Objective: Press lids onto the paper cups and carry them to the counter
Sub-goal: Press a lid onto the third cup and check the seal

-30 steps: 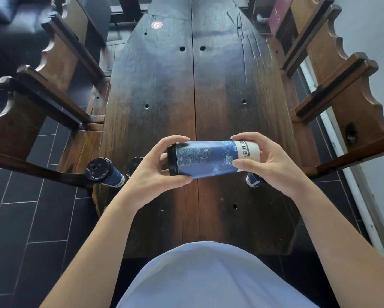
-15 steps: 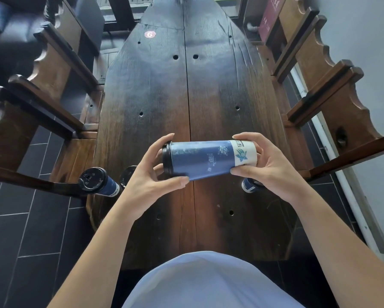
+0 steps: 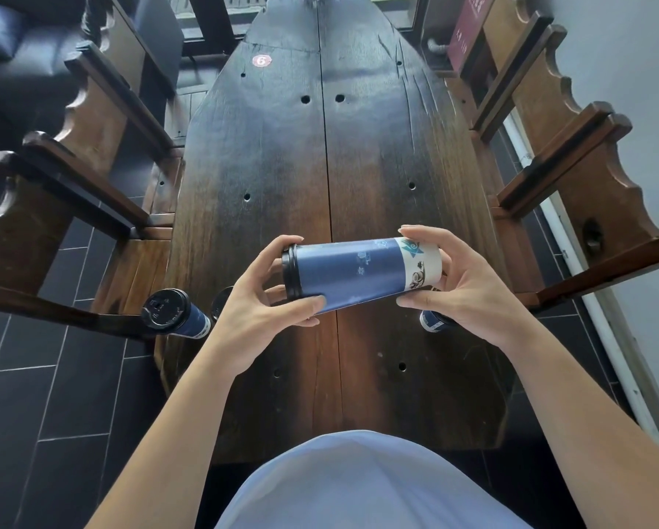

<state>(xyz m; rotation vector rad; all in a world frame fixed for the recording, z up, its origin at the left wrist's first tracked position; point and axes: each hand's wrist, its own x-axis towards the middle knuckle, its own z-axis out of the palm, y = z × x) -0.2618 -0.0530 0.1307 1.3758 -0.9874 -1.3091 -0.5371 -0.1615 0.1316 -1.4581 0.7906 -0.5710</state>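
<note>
Blue paper cup held on its side above the dark wooden bench, black lid at the left end, white printed base at the right. Gripped at both ends: left hand curled round the lidded end, thumb under the cup wall and fingers over the lid rim; right hand wrapped round the white base, fingers on top and thumb below. Kept clear of the bench surface, roughly level, the base end slightly higher.

Stood near the left edge of the bench, a second blue cup with its black lid on, seen from above and leaning in the wide-angle view. Just beside it, partly hidden behind the left wrist, another dark lid; impossible to tell whether a cup sat under it. Partly hidden under the right hand, a further blue cup on the bench, only a small part visible.

Marked with a round red and white sticker reading 6, at the far end of the bench. Flanked on both sides by carved wooden chairs, dark tiled floor on the left, pale wall on the right. Filled at the bottom of the view by a light blue garment.
</note>
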